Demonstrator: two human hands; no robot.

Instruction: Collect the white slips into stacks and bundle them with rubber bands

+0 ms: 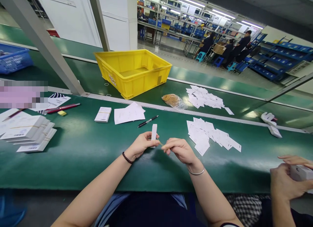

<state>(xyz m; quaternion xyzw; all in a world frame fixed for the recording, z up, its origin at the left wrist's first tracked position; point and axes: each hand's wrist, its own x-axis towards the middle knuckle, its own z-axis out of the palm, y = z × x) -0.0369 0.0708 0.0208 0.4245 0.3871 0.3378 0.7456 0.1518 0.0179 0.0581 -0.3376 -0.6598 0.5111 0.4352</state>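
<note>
Near the front middle of the table, my left hand [142, 145] grips a small stack of white cards [154, 132], held upright with its narrow side toward me. A thin yellowish rubber band [159, 141] stretches from the cards to my right hand [179, 149], whose thumb and fingers pinch its other end. Just beyond my hands lies a black pen [147, 121]. To the right, loose white cards [206, 134] are spread in a heap. A banded card stack [103, 114] rests at the left, beside some flat white sheets [129, 113].
A yellow bin [144, 83] stands at the back, near a clear bag of rubber bands [173, 100] and another card heap [205, 97]. Banded stacks [31, 131] sit at left. At right, a co-worker's hands [285, 179] hold a white box [302, 173]. A metal post [46, 44] rises at left.
</note>
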